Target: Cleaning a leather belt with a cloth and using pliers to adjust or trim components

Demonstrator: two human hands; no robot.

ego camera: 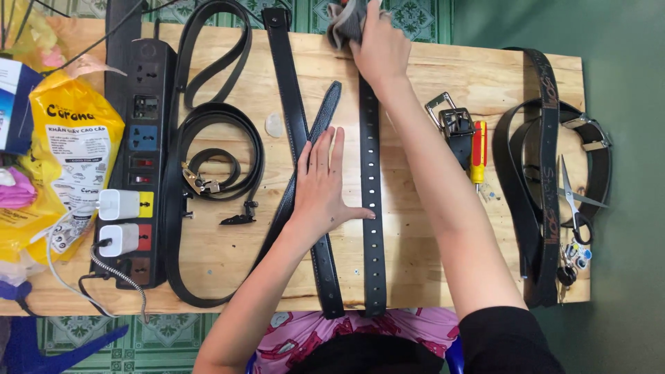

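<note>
My left hand [323, 183] lies flat, fingers apart, pressing on two crossed black belts [293, 104] in the middle of the wooden table [443, 76]. Its thumb touches a third black belt with punched holes [372, 173] that runs straight down the table. My right hand [377, 45] reaches to the far edge and grips a grey cloth [344, 22] at the top end of that belt.
A black power strip [142, 152] with two white chargers lies at the left beside a yellow bag [76, 138]. Looped black belts [208, 159] lie left of centre. A metal buckle [450, 121], a red and yellow screwdriver [478, 152], scissors [572, 201] and more belts [547, 173] lie right.
</note>
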